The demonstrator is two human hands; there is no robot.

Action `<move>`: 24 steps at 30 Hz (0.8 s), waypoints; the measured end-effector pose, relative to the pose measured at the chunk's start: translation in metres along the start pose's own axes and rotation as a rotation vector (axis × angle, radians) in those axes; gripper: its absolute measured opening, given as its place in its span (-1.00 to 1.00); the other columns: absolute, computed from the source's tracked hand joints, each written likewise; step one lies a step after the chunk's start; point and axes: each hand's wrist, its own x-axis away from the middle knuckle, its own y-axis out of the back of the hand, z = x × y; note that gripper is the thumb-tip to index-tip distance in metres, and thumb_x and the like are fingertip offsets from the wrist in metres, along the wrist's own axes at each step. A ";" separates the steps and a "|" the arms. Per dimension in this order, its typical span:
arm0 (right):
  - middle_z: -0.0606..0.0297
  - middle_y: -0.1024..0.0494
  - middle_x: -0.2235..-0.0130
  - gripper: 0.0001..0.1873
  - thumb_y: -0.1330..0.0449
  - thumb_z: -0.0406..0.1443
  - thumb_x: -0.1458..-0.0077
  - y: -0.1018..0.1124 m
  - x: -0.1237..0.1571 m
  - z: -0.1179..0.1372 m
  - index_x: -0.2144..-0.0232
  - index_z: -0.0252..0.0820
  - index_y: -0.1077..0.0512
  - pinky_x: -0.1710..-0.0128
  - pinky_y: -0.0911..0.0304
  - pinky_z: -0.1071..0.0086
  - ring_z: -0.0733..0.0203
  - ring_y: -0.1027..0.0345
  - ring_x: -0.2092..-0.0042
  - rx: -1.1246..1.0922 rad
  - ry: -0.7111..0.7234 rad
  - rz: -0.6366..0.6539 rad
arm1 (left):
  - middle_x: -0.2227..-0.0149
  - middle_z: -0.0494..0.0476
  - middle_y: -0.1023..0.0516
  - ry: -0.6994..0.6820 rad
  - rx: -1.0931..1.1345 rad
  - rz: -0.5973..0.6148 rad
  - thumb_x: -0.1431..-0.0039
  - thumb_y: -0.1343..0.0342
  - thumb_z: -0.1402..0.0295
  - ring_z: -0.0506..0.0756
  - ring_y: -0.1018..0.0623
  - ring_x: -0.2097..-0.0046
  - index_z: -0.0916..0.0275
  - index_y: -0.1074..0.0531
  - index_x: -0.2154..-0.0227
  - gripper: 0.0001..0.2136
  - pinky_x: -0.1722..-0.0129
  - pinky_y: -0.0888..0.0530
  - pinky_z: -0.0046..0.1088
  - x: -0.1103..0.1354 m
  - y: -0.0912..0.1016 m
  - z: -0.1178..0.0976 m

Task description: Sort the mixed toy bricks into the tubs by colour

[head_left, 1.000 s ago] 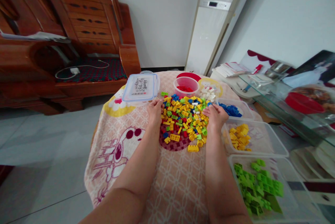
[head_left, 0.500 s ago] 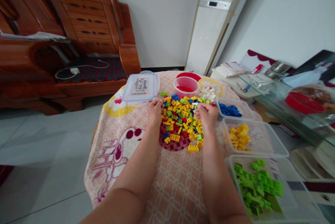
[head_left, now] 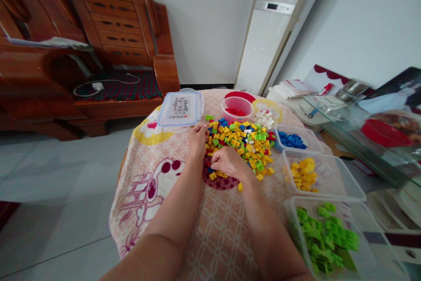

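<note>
A heap of small mixed-colour bricks (head_left: 245,140) lies on a pink patterned cloth (head_left: 217,224) over a round table. My left hand (head_left: 198,137) rests at the heap's left edge, fingers curled onto the bricks. My right hand (head_left: 228,162) sits over the near left part of the heap, fingers bent down among yellow bricks; what they hold is hidden. To the right stand clear tubs: blue bricks (head_left: 291,140), yellow bricks (head_left: 304,174), green bricks (head_left: 325,239). A round tub of red bricks (head_left: 236,109) and a pile of white bricks (head_left: 265,117) lie behind the heap.
A lidded clear box (head_left: 180,109) with a printed label sits at the table's far left. A wooden bench (head_left: 82,53) stands behind on the left, a white standing unit (head_left: 266,31) at the back, and a glass table (head_left: 368,127) with clutter on the right.
My right hand has moved from the heap's right side across to its near left part. The left hand has stayed at the left edge. The view has shifted slightly.
</note>
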 end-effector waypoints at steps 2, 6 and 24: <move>0.29 -0.67 0.38 -0.93 -0.34 -0.32 -0.04 -0.002 0.000 0.004 0.45 -0.14 -0.65 0.25 -0.22 0.45 0.22 -0.52 0.27 0.116 -0.015 0.033 | 0.67 -0.12 -0.32 -0.001 0.005 0.000 0.02 -0.16 0.40 -0.12 -0.14 0.67 0.28 -0.47 0.52 -0.94 0.64 -0.07 -0.57 0.000 0.000 0.000; 0.11 -0.70 0.23 -0.86 -0.31 -0.28 -0.09 -0.009 0.001 0.015 0.32 -0.19 -0.65 0.22 -0.27 0.38 0.06 -0.56 0.13 0.338 -0.041 0.079 | 0.66 -0.12 -0.32 -0.011 -0.001 0.013 0.02 -0.17 0.38 -0.13 -0.15 0.66 0.28 -0.49 0.49 -0.93 0.64 -0.07 -0.59 -0.001 0.000 0.001; 0.41 -0.51 0.54 -0.87 -0.27 -0.32 0.06 0.001 -0.005 -0.013 0.56 -0.12 -0.38 0.38 -0.29 0.44 0.26 -0.43 0.44 -0.311 -0.089 -0.348 | 0.67 -0.11 -0.34 -0.012 -0.016 -0.008 0.05 -0.17 0.39 -0.12 -0.16 0.66 0.28 -0.51 0.50 -0.93 0.63 -0.08 -0.57 -0.001 0.000 0.001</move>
